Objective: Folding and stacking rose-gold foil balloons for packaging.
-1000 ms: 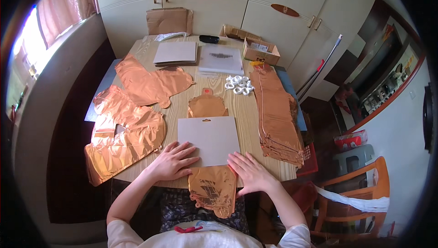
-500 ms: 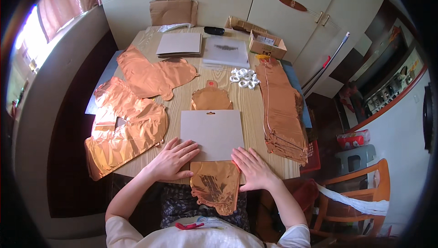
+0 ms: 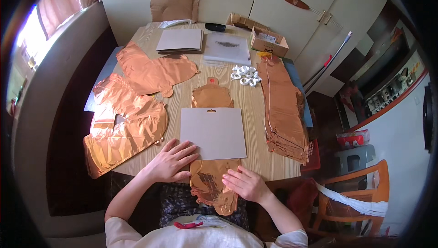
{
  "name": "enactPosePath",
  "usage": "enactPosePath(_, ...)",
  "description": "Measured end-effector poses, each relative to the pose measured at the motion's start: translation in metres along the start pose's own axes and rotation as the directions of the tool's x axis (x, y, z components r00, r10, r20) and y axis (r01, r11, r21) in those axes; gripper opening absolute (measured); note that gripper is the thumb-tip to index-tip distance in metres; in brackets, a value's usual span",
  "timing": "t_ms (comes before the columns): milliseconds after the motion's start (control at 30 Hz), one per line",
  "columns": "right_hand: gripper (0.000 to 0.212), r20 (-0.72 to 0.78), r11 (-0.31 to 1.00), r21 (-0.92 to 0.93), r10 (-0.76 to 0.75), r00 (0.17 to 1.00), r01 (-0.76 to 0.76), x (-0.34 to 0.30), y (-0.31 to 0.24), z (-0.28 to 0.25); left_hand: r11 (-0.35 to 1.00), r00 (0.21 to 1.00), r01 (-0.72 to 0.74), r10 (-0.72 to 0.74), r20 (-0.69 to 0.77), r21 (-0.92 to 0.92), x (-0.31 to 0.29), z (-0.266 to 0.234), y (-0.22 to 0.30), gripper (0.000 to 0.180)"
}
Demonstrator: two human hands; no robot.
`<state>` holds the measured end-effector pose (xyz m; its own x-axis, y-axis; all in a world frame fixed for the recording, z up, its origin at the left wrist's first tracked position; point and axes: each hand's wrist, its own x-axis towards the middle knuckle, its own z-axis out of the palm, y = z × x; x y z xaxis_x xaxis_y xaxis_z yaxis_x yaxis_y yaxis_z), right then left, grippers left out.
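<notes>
A white card (image 3: 213, 134) with a hang slot in its top edge lies across the middle of a flat copper foil balloon (image 3: 212, 96). The foil shows beyond the card's far edge and, at the near end, hangs past the table edge toward my lap. My left hand (image 3: 174, 161) rests by the card's lower left corner, fingers stretched out and nothing in it. My right hand (image 3: 246, 183) lies with flat fingers on the near part of the foil, below the card.
Flattened copper foil balloons (image 3: 130, 129) spread on the left; a foil stack (image 3: 285, 106) lies right. Rolls of white ribbon (image 3: 246, 74), a white card stack (image 3: 180, 39), clear plastic bags (image 3: 226, 49) and a small cardboard box (image 3: 269, 42) stand farther back.
My right hand has moved left and nearer, from beside the card's lower right corner onto the foil below it. The left hand and card have hardly moved.
</notes>
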<state>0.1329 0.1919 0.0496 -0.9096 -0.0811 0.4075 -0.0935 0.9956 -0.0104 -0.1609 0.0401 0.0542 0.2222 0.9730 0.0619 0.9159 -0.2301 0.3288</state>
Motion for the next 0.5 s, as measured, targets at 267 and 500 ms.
enactPosePath(267, 0.023, -0.038, 0.997, 0.059, 0.041, 0.998, -0.038, -0.006, -0.009, 0.004, 1.000, 1.000, 0.002, -0.003, 0.028, 0.016, -0.003, 0.001, 0.003, 0.073)
enactPosePath(500, 0.032, 0.008, 0.998, 0.044, 0.043, 0.999, -0.044, -0.013, -0.017, 0.005, 0.999, 0.999, -0.005, 0.003, 0.051, 0.046, -0.008, 0.003, 0.007, 0.079)
